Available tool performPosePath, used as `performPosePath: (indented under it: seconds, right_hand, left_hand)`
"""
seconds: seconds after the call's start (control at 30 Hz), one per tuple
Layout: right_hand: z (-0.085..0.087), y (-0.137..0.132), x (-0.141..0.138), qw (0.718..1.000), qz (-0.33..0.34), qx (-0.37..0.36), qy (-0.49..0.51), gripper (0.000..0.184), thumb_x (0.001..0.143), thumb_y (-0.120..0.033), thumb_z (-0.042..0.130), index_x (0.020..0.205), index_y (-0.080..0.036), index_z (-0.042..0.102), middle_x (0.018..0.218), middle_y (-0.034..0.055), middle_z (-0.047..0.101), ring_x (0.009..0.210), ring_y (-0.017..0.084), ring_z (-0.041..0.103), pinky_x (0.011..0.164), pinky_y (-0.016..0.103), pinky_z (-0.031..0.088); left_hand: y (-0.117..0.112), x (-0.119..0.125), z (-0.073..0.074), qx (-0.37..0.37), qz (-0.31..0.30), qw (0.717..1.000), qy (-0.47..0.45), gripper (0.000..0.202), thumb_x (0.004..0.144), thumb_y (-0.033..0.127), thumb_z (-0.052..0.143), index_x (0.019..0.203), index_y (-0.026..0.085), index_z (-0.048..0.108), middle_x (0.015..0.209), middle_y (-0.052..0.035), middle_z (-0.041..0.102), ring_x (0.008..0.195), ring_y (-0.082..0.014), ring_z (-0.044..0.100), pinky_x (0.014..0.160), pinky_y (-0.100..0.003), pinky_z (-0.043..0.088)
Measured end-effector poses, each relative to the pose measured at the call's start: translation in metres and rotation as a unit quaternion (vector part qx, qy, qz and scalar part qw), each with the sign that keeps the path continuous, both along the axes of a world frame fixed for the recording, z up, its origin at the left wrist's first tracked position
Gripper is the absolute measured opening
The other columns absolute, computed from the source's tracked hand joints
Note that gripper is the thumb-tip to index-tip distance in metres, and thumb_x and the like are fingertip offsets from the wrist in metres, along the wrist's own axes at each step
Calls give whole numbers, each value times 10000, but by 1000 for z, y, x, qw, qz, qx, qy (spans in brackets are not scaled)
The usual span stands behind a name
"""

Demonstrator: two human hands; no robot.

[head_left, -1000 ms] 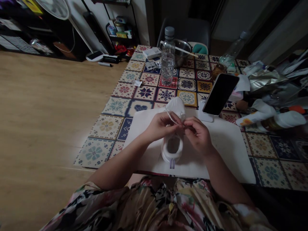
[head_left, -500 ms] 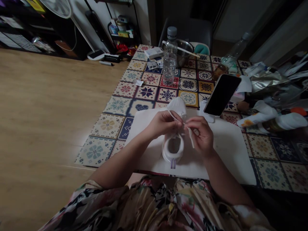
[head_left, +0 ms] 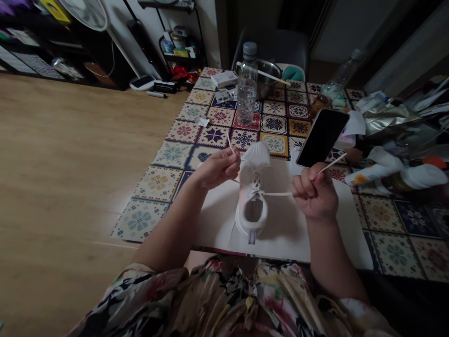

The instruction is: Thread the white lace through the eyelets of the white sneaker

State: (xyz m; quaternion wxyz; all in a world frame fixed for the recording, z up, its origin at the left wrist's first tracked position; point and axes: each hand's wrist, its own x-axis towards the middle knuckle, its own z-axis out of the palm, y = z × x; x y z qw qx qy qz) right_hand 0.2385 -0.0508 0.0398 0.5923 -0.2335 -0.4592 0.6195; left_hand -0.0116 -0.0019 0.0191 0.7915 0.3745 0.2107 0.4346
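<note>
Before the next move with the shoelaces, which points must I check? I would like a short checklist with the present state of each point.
1. Left hand grips the left lace end: ok, pinched, tip pointing up.
2. Right hand grips the right lace end: ok, closed in the fist.
3. Lace stretched from the white sneaker to the right hand: ok, it looks taut.
4. Sneaker upright on the white sheet: ok.
5. Crossing seated at the eyelets: cannot tell, too small.
6. Room beside the right hand: not ok, the phone stands close behind it.
</note>
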Motion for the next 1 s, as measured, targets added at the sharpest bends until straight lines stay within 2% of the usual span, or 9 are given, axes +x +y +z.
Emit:
performPosePath:
  seconds: [0.1,0.17,0.23,0.3,0.4,0.57,0.8,0.9,1.0]
  right_hand:
    - [-1,1,16,997,66,10,-26,293,860,-463,689,713,-258,540,482,-95,260,386,71,150,382,205,194]
    - [-3,2,23,985,158,38,-62,287,874,-433,682,702,-240,559,496,-81,342,389,67,224,392,210,223]
    - [-4,3,25,954,256,71,-138,273,879,-398,691,699,-214,602,559,-42,461,464,80,375,454,223,313]
    - [-6,4,21,917,310,95,-231,275,889,-399,686,714,-191,641,659,-5,530,608,106,487,575,245,400]
    - [-7,6,12,895,285,92,-332,380,919,-494,614,716,-174,645,786,17,526,751,124,515,732,271,435]
    - [-13,9,5,888,193,60,-413,488,911,-591,556,665,-171,589,828,26,519,767,139,495,740,272,414]
    - [-19,7,8,876,211,-60,-430,254,837,-419,699,865,-197,578,784,-22,548,715,127,484,668,248,377]
    - [-17,8,10,849,239,-54,-468,189,862,-369,658,860,-184,621,757,-20,564,688,123,478,650,251,359]
    - [-13,10,12,846,254,-11,-468,198,883,-359,646,827,-170,658,754,-8,585,712,131,507,671,257,377]
  left_hand:
    - [5,-15,-4,41,-56,995,72,255,786,290,776,791,163,554,482,67,463,411,-48,363,419,-169,268]
    - [5,-20,-5,77,-93,986,117,262,790,315,774,798,158,564,502,57,484,425,-52,383,422,-177,268]
    - [5,-21,-4,118,-155,966,168,263,813,346,752,793,153,575,526,47,496,450,-57,408,440,-183,292]
    - [4,-20,-1,154,-227,936,220,304,833,401,727,758,154,566,538,41,495,484,-64,431,476,-188,336]
    - [4,-20,1,206,-276,892,292,421,852,517,665,679,157,534,552,25,497,526,-77,451,513,-194,379]
    - [6,-19,-3,230,-212,860,404,437,903,535,544,722,141,595,597,9,512,526,-83,434,503,-204,368]
    - [9,-17,-6,224,-201,836,458,290,822,424,623,881,142,660,629,26,510,559,-83,403,542,-207,335]
    - [10,-20,-7,235,-210,827,466,273,792,408,645,859,144,672,652,21,560,583,-83,432,576,-209,355]
    - [9,-21,-10,233,-232,832,447,254,793,393,650,849,148,677,694,13,623,592,-80,468,597,-206,373]
